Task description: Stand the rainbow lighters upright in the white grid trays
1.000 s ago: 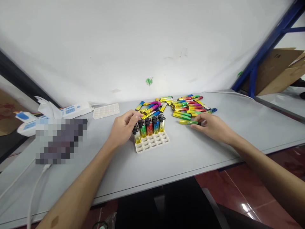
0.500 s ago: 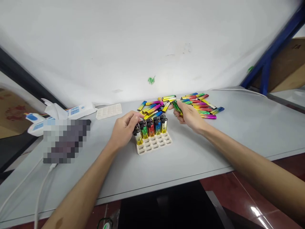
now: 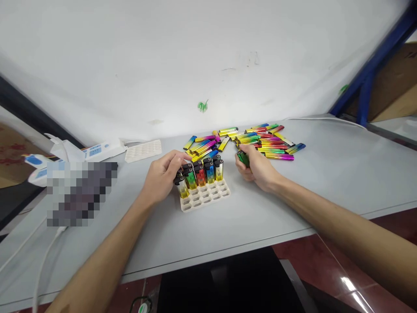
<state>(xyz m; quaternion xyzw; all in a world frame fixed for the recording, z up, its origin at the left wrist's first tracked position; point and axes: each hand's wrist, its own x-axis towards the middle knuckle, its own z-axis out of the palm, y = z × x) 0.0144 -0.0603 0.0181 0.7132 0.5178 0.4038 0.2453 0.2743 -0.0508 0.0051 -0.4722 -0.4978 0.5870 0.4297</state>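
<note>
One green lighter (image 3: 243,159) lay gripped in the right hand (image 3: 257,167), fingers closed, right of the white rack (image 3: 206,203) and apart from it, long axis tilted. Left hand (image 3: 163,176) curled at rack's left; hold unclear.

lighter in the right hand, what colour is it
The lighter shows green, in the head view.
</note>
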